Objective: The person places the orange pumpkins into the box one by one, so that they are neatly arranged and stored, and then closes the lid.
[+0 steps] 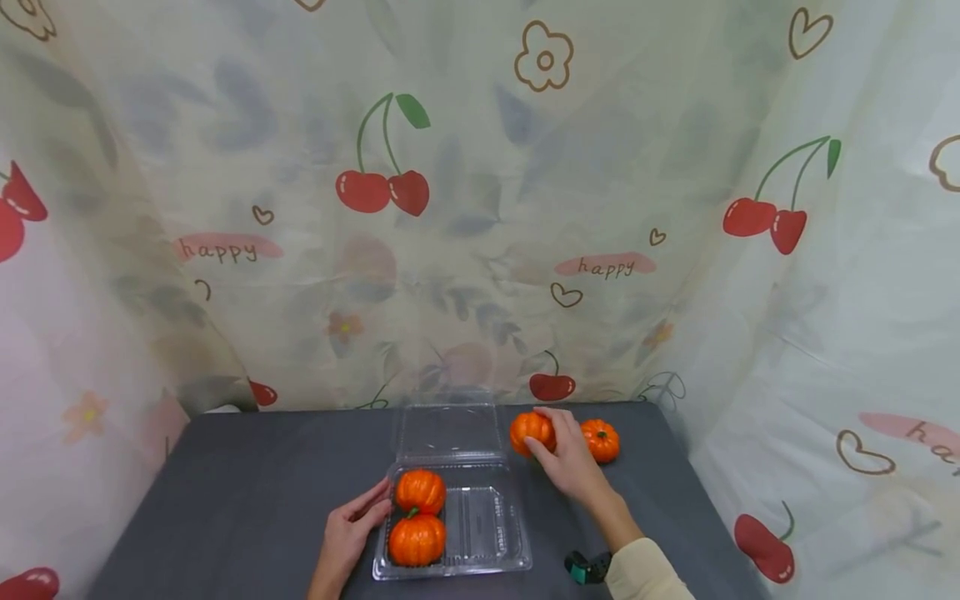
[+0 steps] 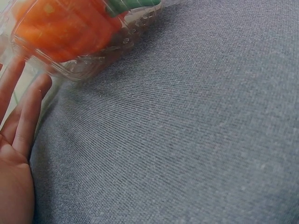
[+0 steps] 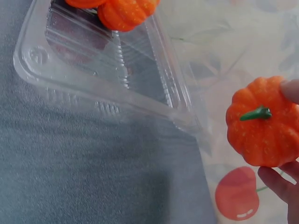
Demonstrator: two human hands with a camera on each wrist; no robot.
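My right hand [image 1: 573, 462] grips a small orange pumpkin [image 1: 531, 433] between thumb and fingers, to the right of a clear plastic box [image 1: 487, 562]. Its green stem shows in the right wrist view, where the held pumpkin [image 3: 264, 123] appears off the cloth. Two pumpkins sit in the box's left side, one farther back [image 1: 421, 491] and one nearer [image 1: 417, 540]. With fingers extended, my left hand [image 1: 348, 529] touches the box's left edge; in the left wrist view its fingers [image 2: 30, 109] meet the plastic wall.
Another pumpkin [image 1: 601, 441] lies on the dark grey cloth [image 1: 255, 500], just behind the right hand. The box's clear lid [image 1: 450, 429] stands raised toward the back. A black and teal band [image 1: 587, 567] lies near the right sleeve. Printed curtains [image 1: 465, 250] enclose the table.
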